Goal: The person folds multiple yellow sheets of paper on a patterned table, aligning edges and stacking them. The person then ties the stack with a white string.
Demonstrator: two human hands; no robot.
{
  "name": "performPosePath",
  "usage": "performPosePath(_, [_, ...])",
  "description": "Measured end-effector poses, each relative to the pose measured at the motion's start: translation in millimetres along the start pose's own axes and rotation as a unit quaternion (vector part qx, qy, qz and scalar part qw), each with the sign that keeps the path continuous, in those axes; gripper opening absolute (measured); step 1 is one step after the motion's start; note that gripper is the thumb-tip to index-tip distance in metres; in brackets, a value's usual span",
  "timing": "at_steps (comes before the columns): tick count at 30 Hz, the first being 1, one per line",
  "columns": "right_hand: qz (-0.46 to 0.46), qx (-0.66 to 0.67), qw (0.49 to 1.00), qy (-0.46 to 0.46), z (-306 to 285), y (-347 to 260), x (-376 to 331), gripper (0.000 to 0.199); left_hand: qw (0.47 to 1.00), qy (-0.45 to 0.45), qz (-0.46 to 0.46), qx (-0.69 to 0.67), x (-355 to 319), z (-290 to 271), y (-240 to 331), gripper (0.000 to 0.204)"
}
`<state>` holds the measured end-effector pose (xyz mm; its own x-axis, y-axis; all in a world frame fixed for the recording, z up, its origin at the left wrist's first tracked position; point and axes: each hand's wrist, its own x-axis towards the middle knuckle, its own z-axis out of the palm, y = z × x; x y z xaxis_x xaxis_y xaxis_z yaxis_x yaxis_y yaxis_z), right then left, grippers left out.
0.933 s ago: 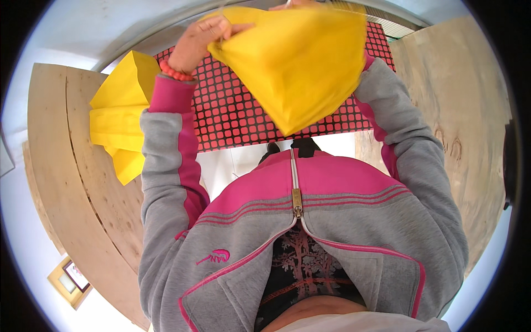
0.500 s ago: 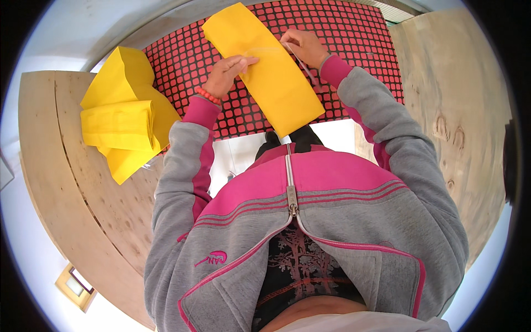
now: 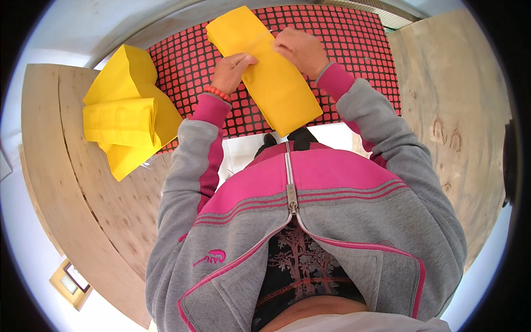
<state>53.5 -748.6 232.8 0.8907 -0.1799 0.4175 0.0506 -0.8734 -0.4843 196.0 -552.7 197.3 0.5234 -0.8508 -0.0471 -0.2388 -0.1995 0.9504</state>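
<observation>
A long, flat bundle of folded yellow fabric-like sheets lies slantwise on the table's red-and-black checked cover. My left hand grips its left edge, thumb on top and the other fingers partly hidden at the side. Across the bundle's upper half runs a faint clear strip, hard to make out against the yellow. My right hand is closed over the bundle's right edge at the end of that strip. Its fingertips are bunched, and the strip's loose end is hidden by the hand.
More yellow sheets, loosely folded, lie at the left, partly on the checked cover and partly on a wooden board. Another wooden surface stands at the right. My feet show below the table's near edge.
My right hand has moved left onto the bundle's edge, and the thin strip that dangled from it is now out of sight. My left thumb has bent down onto the bundle.
</observation>
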Motion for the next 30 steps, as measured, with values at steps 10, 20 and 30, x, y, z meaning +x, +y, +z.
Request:
performPosePath(10, [-0.047, -0.036, 0.998, -0.028, 20, -36, -2, 0.007, 0.987, 0.109, 0.046, 0.109, 2, 28, 8, 0.019])
performPosePath(20, [-0.007, -0.022, 1.0, -0.002, 19, -56, 13, 0.002, 0.992, 0.084, 0.05, 0.076, 4, 28, 1, 0.019])
performPosePath(30, [0.116, 0.055, 0.989, -0.068, 27, -55, 38, 0.014, 0.996, 0.057, -0.001, -0.063, 0, 20, 6, 0.016])
